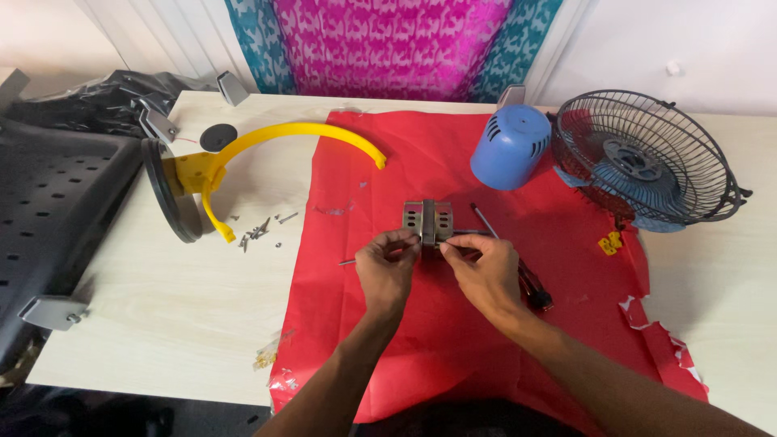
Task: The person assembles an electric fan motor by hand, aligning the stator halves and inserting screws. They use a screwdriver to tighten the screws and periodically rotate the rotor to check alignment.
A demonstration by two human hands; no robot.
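Fingers (pixel 402 239) of my left hand (pixel 386 271) curl in and pinch the left side of a small grey metal motor block (pixel 428 220). My right hand (pixel 486 273) is curled too, and its fingertips (pixel 456 248) press on the block's lower right side, by a thin metal rod (pixel 477 233) that sticks out of it. I cannot tell if the right hand grips the rod or just the block. Both hands are nearly shut around this one part.

I see a blue plastic cup-shaped cover (pixel 511 146) lying on its side, with the open end turned away, so I cannot see if anything is in it. Next to it sits a black wire fan cage (pixel 647 158) with blue blades inside.

All of this lies on a red paper sheet (pixel 380 324) spread over a pale wood bench (pixel 178 316). The sheet is torn at its right edge. A screwdriver with a dark handle (pixel 530 283) lies just beside my right hand. Off the sheet, to the left, a yellow curved stand (pixel 243 154) rests on the bench, with a few loose screws (pixel 259 231) near it. A small yellow piece (pixel 609 242) lies by the cage. A pink and teal cloth (pixel 388 44) hangs at the back, and a black chair (pixel 57 210) stands on the left.

The motor block sits in the middle of the sheet, right at my fingertips and just above both hands.
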